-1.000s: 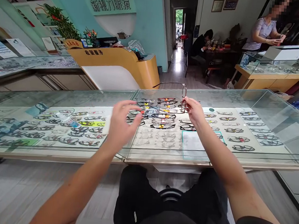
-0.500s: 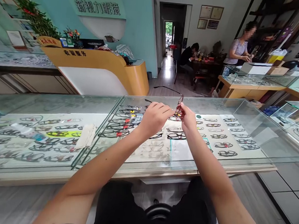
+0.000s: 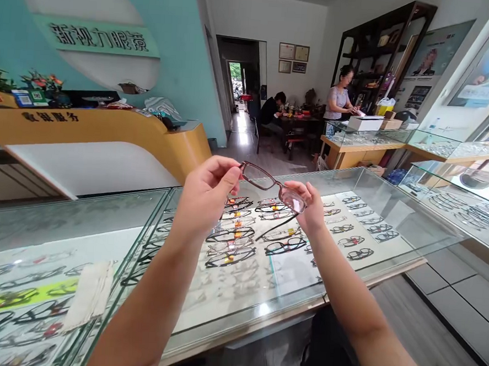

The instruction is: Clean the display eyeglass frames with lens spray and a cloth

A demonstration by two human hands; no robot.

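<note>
A pair of eyeglasses (image 3: 261, 177) with a dark brownish frame is held up above the glass display case (image 3: 237, 301). My left hand (image 3: 210, 195) pinches it at the left hinge end, thumb against fingers. At the other end, my right hand (image 3: 308, 206) grips the frame beside the right lens, fingers curled behind it. One dark temple arm slants down and left from the right side. Beneath the hands, several rows of eyeglasses (image 3: 285, 245) lie inside the case, many with coloured tags.
A folded pale cloth (image 3: 91, 292) lies on the glass at the left. Beyond stands a curved wooden counter (image 3: 188, 149). In the back, one person (image 3: 338, 103) stands by a white box (image 3: 364, 123) and another person (image 3: 273, 108) sits at a dark table.
The eyeglasses have turned from edge-on to broadside and tilt down to the right. My left hand has moved left to the hinge end. The view has swung right.
</note>
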